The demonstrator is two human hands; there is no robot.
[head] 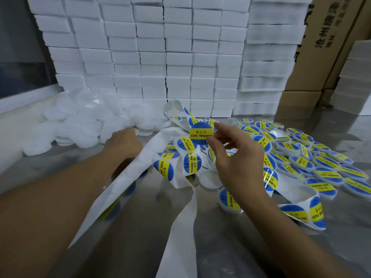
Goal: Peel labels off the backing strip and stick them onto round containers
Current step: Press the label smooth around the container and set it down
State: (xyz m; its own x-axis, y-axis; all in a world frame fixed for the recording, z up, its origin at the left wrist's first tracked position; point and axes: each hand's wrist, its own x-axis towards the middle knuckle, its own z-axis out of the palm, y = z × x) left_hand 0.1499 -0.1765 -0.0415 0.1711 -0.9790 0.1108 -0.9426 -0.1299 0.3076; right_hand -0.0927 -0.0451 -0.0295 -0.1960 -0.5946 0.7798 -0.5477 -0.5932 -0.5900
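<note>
Right hand (236,157) pinches a peeled blue-and-yellow soldering paste label (201,133) at its edge, held up off the steel table (60,167). The bare white containers (84,125) lie well off to that grip's left, where the left hand (123,142) reaches. Whether it grips one, I cannot tell; the backing strip (138,167) trails beneath.

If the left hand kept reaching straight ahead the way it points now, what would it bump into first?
Most likely the pile of plain white containers. The left hand points up and away into that heap, and its fingertips look already at its edge, though depth is hard to judge here.
</note>
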